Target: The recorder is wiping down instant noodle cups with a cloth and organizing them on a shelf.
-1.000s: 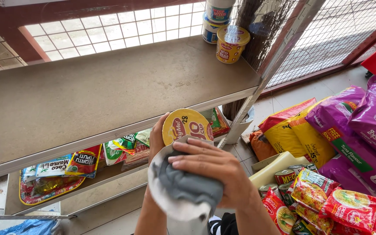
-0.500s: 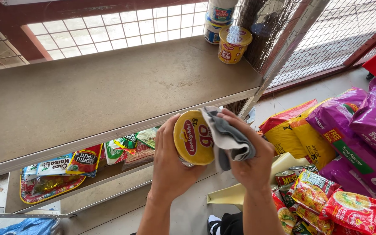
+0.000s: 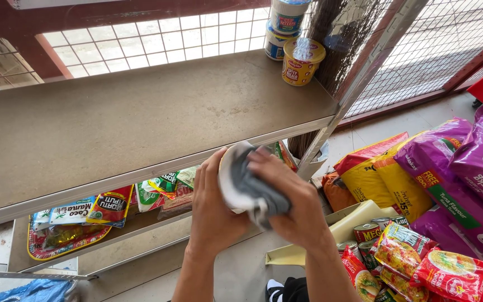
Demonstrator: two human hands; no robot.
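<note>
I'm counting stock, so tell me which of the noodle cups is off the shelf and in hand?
The cup between the left hand and right hand, half covered by a grey cloth; the others stand at the shelf's back corner.

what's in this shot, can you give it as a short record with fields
left hand: left hand holds a round cup from the side
right hand: right hand presses a grey cloth onto the cup
top shelf: shelf with a yellow cup and stacked blue cups at the back right
lower shelf: snack packets
floor right: purple bags, yellow bags, cans
</note>
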